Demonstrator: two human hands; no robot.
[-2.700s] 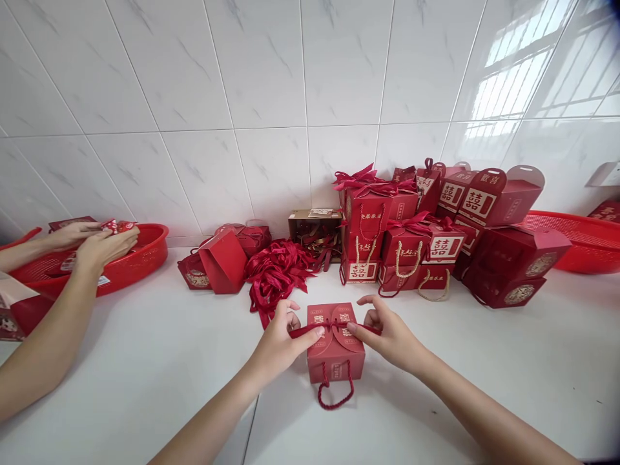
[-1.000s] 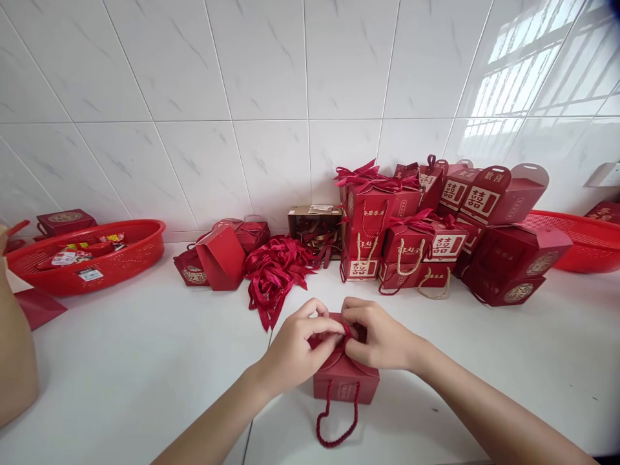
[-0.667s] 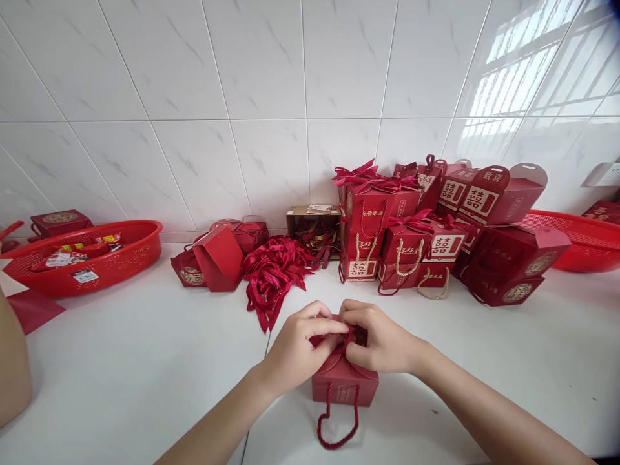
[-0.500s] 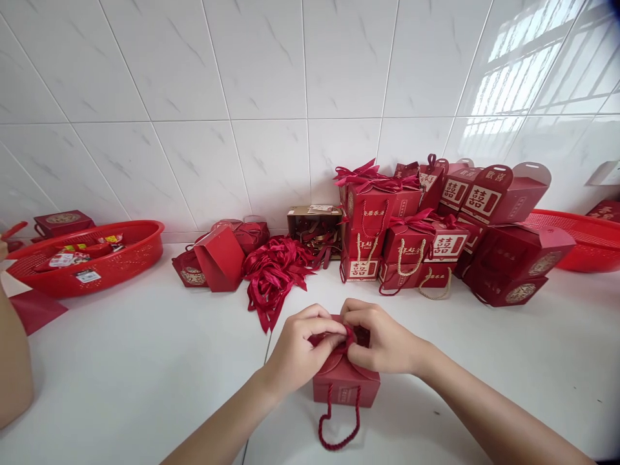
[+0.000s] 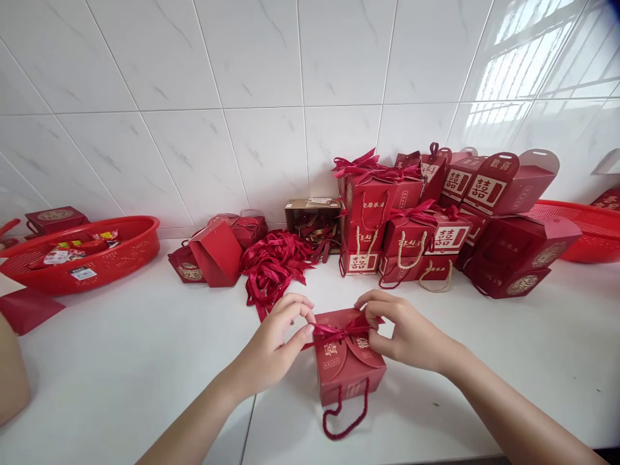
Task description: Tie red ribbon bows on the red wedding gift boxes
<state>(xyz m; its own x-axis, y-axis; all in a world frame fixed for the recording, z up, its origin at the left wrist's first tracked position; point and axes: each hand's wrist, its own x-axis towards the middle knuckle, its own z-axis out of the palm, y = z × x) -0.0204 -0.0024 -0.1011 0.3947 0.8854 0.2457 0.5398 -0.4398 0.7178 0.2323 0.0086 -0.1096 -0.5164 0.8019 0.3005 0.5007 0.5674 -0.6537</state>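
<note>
A red gift box [image 5: 353,371] with overlapping rounded flaps and gold characters stands on the white table in front of me. Its dark red cord handle [image 5: 345,431] hangs down on the near side. Across the top lies a red satin ribbon [image 5: 343,332], tied in a knot at the middle. My left hand [image 5: 278,339] pinches the ribbon's left part between thumb and fingers. On the other side my right hand [image 5: 400,329] is closed on the ribbon's right part at the box edge; its fingertips are partly hidden.
Behind the box lies a pile of red ribbons [image 5: 276,265], beside a small cardboard box [image 5: 312,210]. Stacked red gift boxes [image 5: 407,245] stand against the tiled wall at right. A red plastic basket [image 5: 121,258] with packets is at left, another basket [image 5: 598,242] at far right.
My hands have moved apart from the middle of the box to either side. The ribbon is now drawn out across the top, with its knot showing.
</note>
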